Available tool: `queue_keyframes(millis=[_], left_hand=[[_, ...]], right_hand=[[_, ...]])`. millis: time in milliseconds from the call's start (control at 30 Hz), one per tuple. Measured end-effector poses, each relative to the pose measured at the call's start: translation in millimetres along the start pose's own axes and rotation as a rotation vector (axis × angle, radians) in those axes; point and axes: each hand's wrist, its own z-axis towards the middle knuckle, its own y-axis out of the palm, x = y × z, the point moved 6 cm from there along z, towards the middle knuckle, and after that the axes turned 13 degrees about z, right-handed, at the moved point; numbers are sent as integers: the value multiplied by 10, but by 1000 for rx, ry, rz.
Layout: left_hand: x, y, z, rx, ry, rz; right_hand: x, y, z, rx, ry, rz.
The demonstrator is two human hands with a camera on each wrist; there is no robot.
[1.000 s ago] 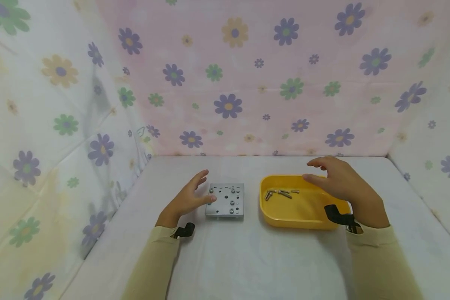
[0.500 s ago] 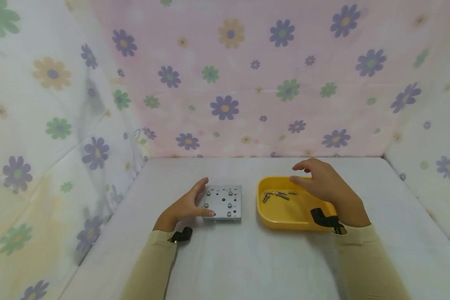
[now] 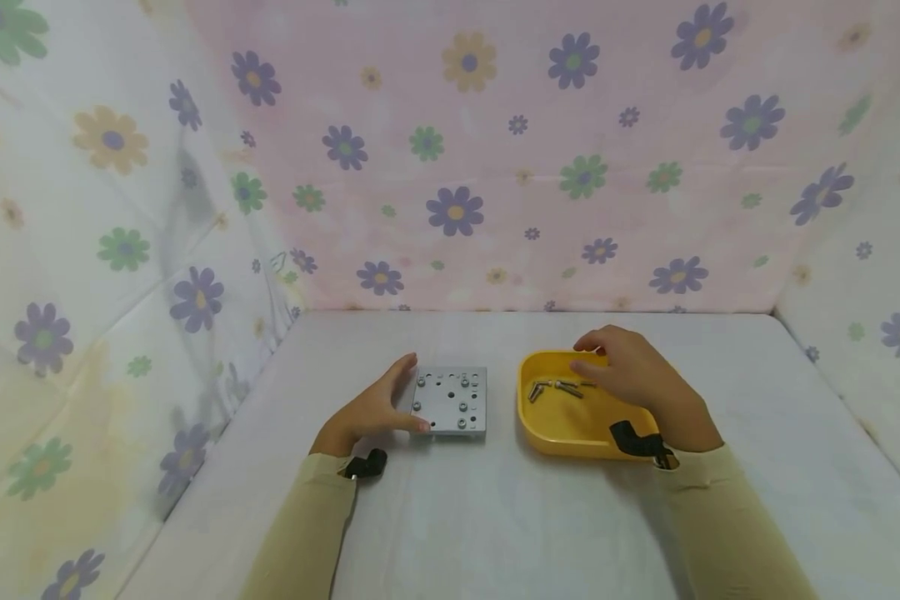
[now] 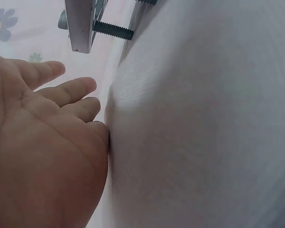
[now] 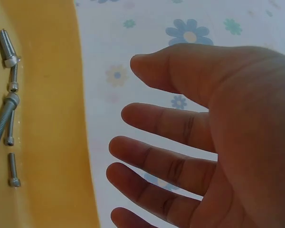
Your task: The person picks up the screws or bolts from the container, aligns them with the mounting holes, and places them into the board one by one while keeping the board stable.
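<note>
Work position: the metal plate [image 3: 442, 414] lies left of centre on the white table [image 3: 457, 517], with the yellow tray [image 3: 570, 447] to its right, apart from it. Five socket-head screws [image 3: 463, 407] show in the plate's top face; at least one threaded shank [image 4: 115, 30] projects below it. Several other holes show no screw.

Left hand: my left hand [image 3: 369, 410] is at the plate's left side, thumb at the near left corner, index finger near the far left corner, the span between them wide. In the left wrist view the visible fingers are apart from the plate. The thumb is out of that view, so I cannot be sure whether it touches.

Right hand: my right hand [image 3: 637, 372] is over the right part of the tray, fingers spread and holding nothing. The loose screws [image 5: 4, 119] lie in the tray's far left part, apart from my fingertips.

Step in hand: I judge this to be an approach at both stations, with the left hand placed to steady the plate and the right hand placed to select a screw.

Next move: this would call for lowering the right hand leftward and narrowing thumb and index finger on one screw, since the screws overlap, while the left hand keeps the plate from sliding.
</note>
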Motion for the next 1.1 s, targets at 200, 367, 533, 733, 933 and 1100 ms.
queue_keyframes(millis=[200,367,533,733,933,1100], left_hand=[[-21,16,8,-4,1,-5],[-30,45,-18,-27,17,-24],[-34,68,-14,-38,48,-27],[-41,104,14,-55,67,-28],[-26,70,15,-56,72,-26],[-7,56,24,-61,85,-33]], right_hand=[[44,79,44,-9,6,13],[86,114,49,-32,25,-1],[122,128,40,-41,39,0],[176,154,25,-69,78,7],[181,177,47,-107,82,1],[186,175,78,-136,103,-5]])
